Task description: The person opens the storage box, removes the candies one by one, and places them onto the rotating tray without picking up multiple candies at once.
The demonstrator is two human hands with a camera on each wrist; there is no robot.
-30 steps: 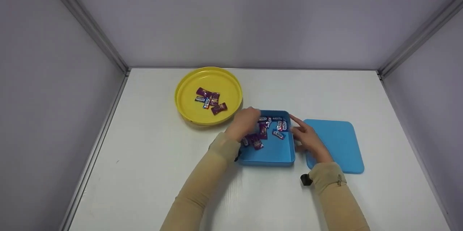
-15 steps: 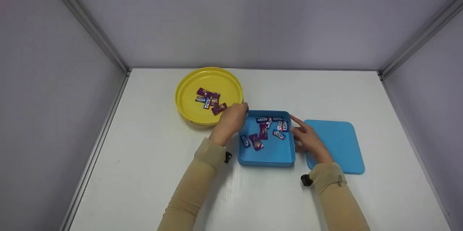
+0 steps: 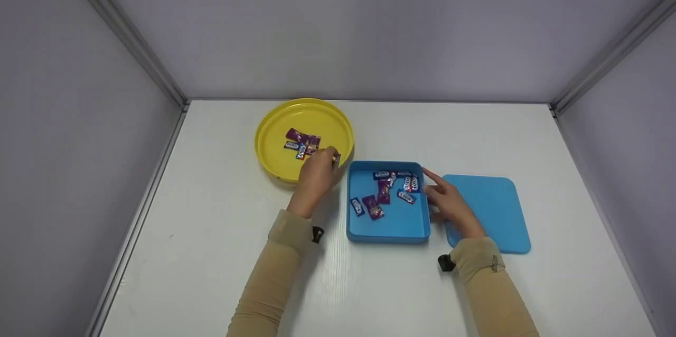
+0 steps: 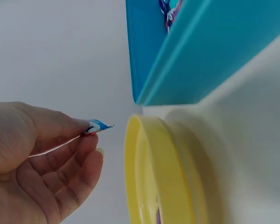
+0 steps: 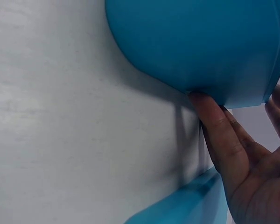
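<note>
My left hand (image 3: pixel 317 176) hovers over the near right rim of the yellow plate (image 3: pixel 274 162) and pinches a small wrapped candy (image 4: pixel 97 126) between thumb and fingertips. Several purple and blue candies (image 3: pixel 301 143) lie in the plate. Just right of it stands the blue box (image 3: pixel 391 231), with several more candies (image 3: pixel 393 186) inside. My right hand (image 3: pixel 449 202) rests against the box's right wall, fingers straight; in the right wrist view its thumb (image 5: pixel 214 126) touches the box wall (image 5: pixel 191 42).
The flat blue lid (image 3: pixel 496 210) lies on the white table (image 3: pixel 211 252) right of the box, partly under my right wrist. Grey walls close in the table at the back and on both sides.
My left hand has come out of the blue box with a candy and moved left to the yellow plate's rim. The right hand has stayed at the box's right wall.
</note>
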